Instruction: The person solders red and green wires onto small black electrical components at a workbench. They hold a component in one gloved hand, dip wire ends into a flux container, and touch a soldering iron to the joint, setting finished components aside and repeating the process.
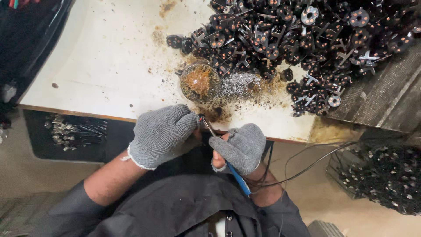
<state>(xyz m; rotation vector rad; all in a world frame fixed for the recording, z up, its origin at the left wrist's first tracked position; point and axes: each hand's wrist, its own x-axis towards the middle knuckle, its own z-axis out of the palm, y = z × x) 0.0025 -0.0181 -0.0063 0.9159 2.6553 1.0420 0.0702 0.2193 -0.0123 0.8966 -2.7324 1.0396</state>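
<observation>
Both hands wore grey knit gloves, likely against heat, and met just below the counter edge, close to the body where the view was steadiest. The right hand gripped a soldering iron by its blue handle, fingers wrapped tight around it like a pen, tip angled up and left so it reached the left hand. The left hand was closed, its fingers pinching a small dark part right at the iron's tip; how the fingertips sat on it could not be told. A round tin of brownish residue and a heap of silvery scraps lay just above the hands, near enough for a quick dip. The pile of black round parts covered the counter's far right. The iron's cord trailed off to the right, clear of the work.
</observation>
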